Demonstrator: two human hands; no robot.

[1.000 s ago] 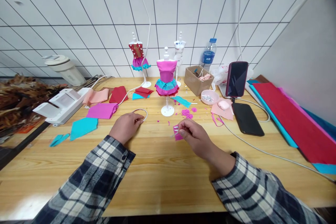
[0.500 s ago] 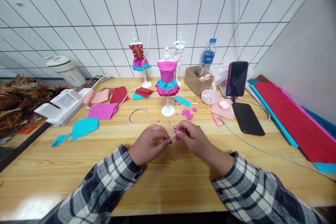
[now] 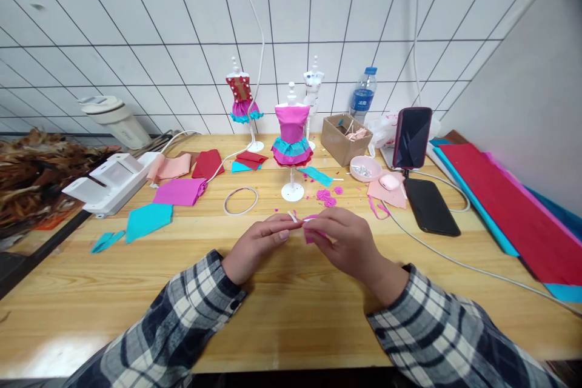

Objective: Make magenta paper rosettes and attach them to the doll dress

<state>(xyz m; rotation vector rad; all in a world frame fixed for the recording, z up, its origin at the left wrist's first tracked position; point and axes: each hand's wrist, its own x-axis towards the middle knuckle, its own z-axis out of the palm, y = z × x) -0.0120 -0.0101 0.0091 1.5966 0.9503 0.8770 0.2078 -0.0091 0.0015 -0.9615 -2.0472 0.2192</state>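
My right hand [image 3: 345, 239] pinches a small magenta paper piece [image 3: 313, 236] between thumb and fingertips. A narrow white strip shows along the top of that piece. My left hand [image 3: 259, 245] has its fingers stretched out toward it, the fingertips meeting the edge of the piece. Another short white strip [image 3: 292, 216] shows just beyond the left index finger; whether it sticks to the finger is unclear. In front of both hands stands a small white dress form [image 3: 292, 191] wearing a magenta top and a ruffled turquoise and magenta skirt [image 3: 291, 151].
Magenta paper rosettes [image 3: 324, 195] and scraps lie past my right hand. Farther back are a pink bowl [image 3: 365, 168], a cardboard box [image 3: 345, 139] and two more dress forms. A white ring [image 3: 240, 201] and coloured paper lie left; phones [image 3: 431, 206], a cable and paper sheets [image 3: 509, 200] lie right.
My left fingers have straightened out of a pinch on the white strip. That strip now shows beyond the index finger. My right hand has turned slightly around the magenta piece.
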